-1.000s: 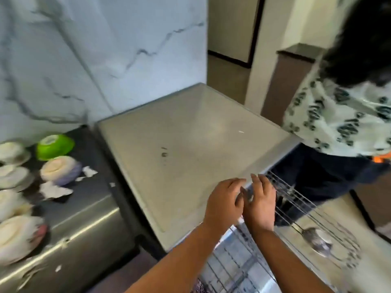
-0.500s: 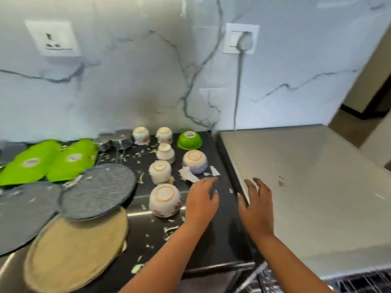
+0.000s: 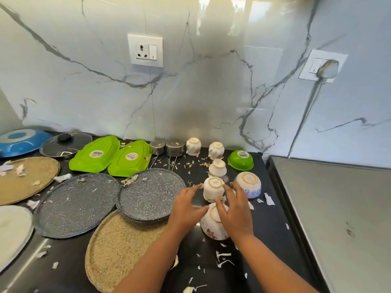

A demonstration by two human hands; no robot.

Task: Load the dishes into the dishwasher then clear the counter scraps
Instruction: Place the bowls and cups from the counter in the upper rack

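Note:
Upturned dishes cover the black counter (image 3: 264,246). My left hand (image 3: 187,210) and my right hand (image 3: 234,210) hover with spread fingers on either side of a white floral bowl (image 3: 213,226) near the front; neither plainly grips it. Just beyond stands a white cup (image 3: 213,188), and a blue-patterned bowl (image 3: 249,183) is to its right. More white cups (image 3: 217,168) (image 3: 193,146), a green bowl (image 3: 241,160), two speckled grey plates (image 3: 151,193) (image 3: 78,205) and a tan plate (image 3: 120,248) lie around. White scraps (image 3: 223,259) litter the counter.
Two green trays (image 3: 95,154) (image 3: 130,159), two steel cups (image 3: 174,147), a pot lid (image 3: 65,143), a blue pan (image 3: 21,141), another tan plate (image 3: 25,178) and a white plate (image 3: 12,231) fill the left. The steel dishwasher top (image 3: 338,208) lies right. A marble wall with sockets rises behind.
My view has swung left from the dishwasher rack to the counter. Both hands have moved from the rack to the floral bowl among the upturned cups.

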